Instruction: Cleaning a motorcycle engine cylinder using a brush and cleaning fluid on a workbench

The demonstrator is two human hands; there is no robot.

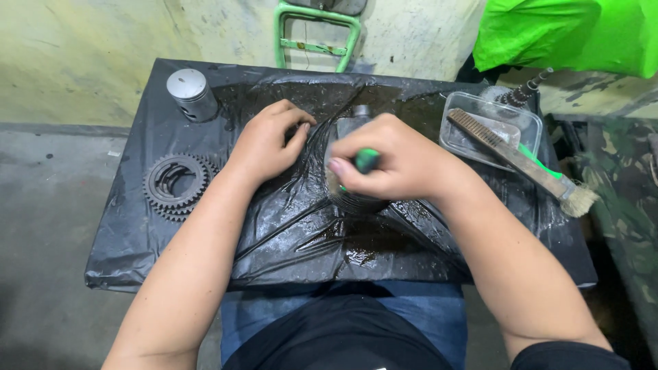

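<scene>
My right hand (387,161) is closed around a green-handled brush (367,160), its bristles pressed down on a dark round metal part (353,199) on the wet black plastic sheet (343,247). A grey metal piece (351,122) pokes out above that hand. My left hand (269,142) rests with curled fingers on the crumpled sheet just left of the part, pinching the plastic.
A dark gear (175,183) lies at the left of the sheet and a silver piston (191,93) stands at the back left. At the right a clear plastic tray (490,127) holds a wooden wire brush (510,154) and a paintbrush (579,199). Green cloth (569,34) hangs behind.
</scene>
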